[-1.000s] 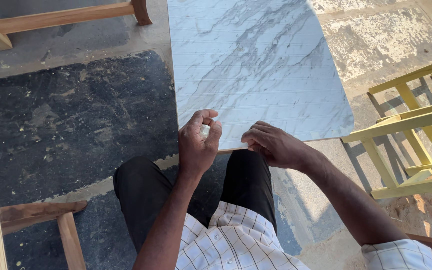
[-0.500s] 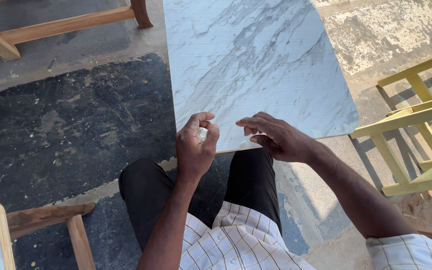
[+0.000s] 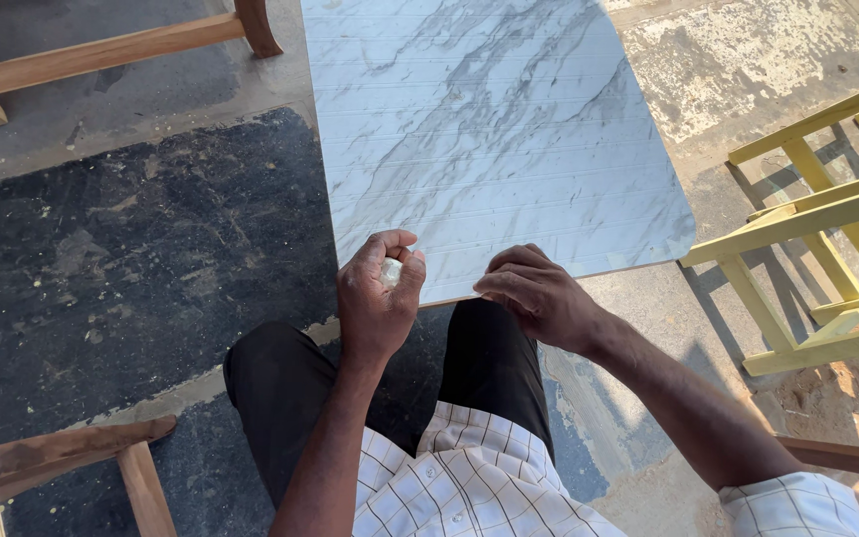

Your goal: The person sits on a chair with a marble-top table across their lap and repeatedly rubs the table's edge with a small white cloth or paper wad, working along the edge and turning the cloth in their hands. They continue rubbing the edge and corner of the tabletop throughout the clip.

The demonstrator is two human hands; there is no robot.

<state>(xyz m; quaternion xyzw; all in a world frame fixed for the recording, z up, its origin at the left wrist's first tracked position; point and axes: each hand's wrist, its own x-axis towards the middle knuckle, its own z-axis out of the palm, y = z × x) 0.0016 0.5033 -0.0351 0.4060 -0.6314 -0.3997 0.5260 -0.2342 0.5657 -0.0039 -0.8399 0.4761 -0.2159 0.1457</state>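
The left hand [image 3: 378, 298] is curled into a loose fist at the near edge of the table [image 3: 509, 129], a white slab with grey marble veining that runs away toward the far side of the scene. Its fingers [image 3: 390, 244] are together, pinched around a small pale lump [image 3: 391, 271] (too small to tell what it is), which sits between thumb and forefinger right over the table's near edge. The right hand [image 3: 539, 296] lies just to the right of it, close but apart from it, with its fingers [image 3: 501, 283] bent and drawn together on the same near edge; whether they hold anything there cannot be told.

Both hands hang above the person's knees in black trousers [image 3: 280, 383], and a white checked shirt [image 3: 469, 487] fills the near foreground. The floor [image 3: 121, 239] to the left is dark, scuffed and dusted with pale flecks, while to the far right it turns to patchy light concrete. A yellow wooden frame [image 3: 807, 229] stands at the right, near the table's right near corner. A bare wooden frame [image 3: 101, 45] lies at the far left, and another piece of brown wooden furniture [image 3: 82, 457] sits at the near left.
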